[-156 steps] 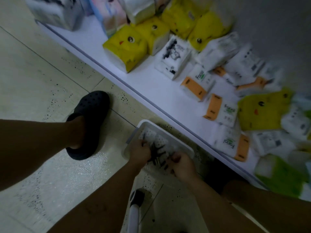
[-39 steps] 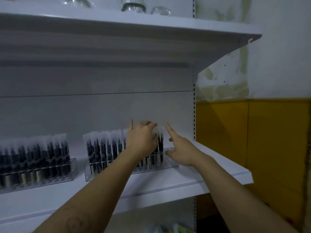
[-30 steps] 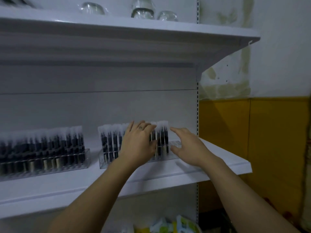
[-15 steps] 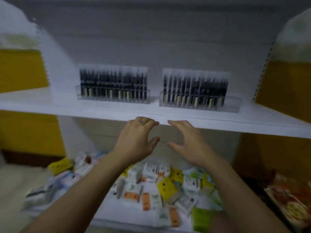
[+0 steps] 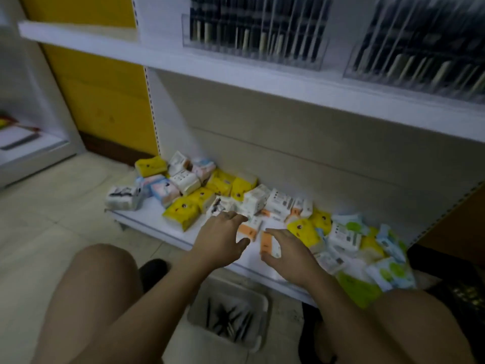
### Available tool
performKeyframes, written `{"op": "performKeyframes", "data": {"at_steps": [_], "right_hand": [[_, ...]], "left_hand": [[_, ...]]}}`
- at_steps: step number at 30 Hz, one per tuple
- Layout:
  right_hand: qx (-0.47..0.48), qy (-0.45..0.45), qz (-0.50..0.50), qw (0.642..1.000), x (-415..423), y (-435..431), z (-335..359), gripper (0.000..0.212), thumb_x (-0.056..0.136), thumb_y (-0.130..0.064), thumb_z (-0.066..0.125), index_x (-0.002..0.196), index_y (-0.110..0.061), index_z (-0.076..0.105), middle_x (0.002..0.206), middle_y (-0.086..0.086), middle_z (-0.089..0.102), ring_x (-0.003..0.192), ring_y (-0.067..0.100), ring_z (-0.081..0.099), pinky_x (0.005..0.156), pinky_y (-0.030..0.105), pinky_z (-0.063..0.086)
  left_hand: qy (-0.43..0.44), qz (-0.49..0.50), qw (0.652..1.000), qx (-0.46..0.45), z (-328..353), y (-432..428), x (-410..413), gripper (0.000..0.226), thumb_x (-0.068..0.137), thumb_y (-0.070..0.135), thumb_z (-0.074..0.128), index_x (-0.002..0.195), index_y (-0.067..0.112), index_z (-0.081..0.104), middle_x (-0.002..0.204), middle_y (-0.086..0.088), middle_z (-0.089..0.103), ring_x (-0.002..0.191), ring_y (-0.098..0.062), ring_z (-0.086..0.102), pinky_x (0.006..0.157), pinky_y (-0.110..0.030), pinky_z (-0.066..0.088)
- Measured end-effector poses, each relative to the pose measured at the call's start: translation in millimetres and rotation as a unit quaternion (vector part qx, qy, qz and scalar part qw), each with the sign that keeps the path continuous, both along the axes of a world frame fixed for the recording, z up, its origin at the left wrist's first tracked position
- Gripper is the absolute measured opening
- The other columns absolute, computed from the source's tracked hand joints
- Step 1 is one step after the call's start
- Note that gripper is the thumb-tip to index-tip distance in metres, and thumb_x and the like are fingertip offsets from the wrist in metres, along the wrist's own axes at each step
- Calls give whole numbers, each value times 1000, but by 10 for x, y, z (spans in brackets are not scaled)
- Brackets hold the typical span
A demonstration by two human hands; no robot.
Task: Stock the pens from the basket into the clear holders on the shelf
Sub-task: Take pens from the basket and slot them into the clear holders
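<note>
A pale basket [image 5: 258,303] stands on the floor between my knees, with several dark pens [image 5: 225,317] lying loose inside. Two clear holders [image 5: 252,52] [image 5: 409,74] full of upright dark pens sit on the white shelf [image 5: 183,61] at the top of the view. My left hand [image 5: 223,240] and my right hand [image 5: 291,254] hover side by side in the air above the basket, fingers relaxed and slightly spread. Neither hand holds anything.
Tissue packs [image 5: 183,211] in yellow, white, orange and green lie piled on the low bottom shelf [image 5: 147,224] behind my hands. My bare knees frame the basket, with a black shoe [image 5: 153,271] by the left one. A yellow wall panel [image 5: 99,82] stands at left.
My hands have come away from the pen holders and dropped well below the shelf. The view has tilted down, bringing the basket on the floor into sight.
</note>
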State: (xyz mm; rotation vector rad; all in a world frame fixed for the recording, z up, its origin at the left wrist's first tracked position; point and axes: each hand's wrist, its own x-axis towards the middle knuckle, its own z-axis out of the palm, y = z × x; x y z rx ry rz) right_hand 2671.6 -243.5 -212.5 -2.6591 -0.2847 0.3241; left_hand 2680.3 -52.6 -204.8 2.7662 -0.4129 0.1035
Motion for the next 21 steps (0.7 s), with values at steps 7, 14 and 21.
{"op": "performKeyframes", "data": {"at_steps": [7,14,21], "right_hand": [[14,134,-15,991,-15,92,-860,65,93,-37,59,149,-21,30,152,3,32,138,23,35,109,35,35],[1,237,-9,971,13,104,-1432,12,95,-32,56,106,-34,52,100,-12,55,107,22,60,80,26,48],[4,372,-46,927,123,191,-2018,30,96,-18,51,124,-8,58,103,10,62,93,22,62,70,24,49]], "left_hand": [[154,30,988,4,-838,101,-33,53,90,44,58,138,24,47,138,0,51,127,-21,46,103,-33,40],[329,77,941,17,-1561,130,-63,58,91,42,56,142,21,39,144,-5,45,126,-25,48,103,-37,41],[429,150,888,-72,-2353,122,3,28,93,27,52,109,9,66,110,-8,67,103,-24,59,89,-33,48]]}}
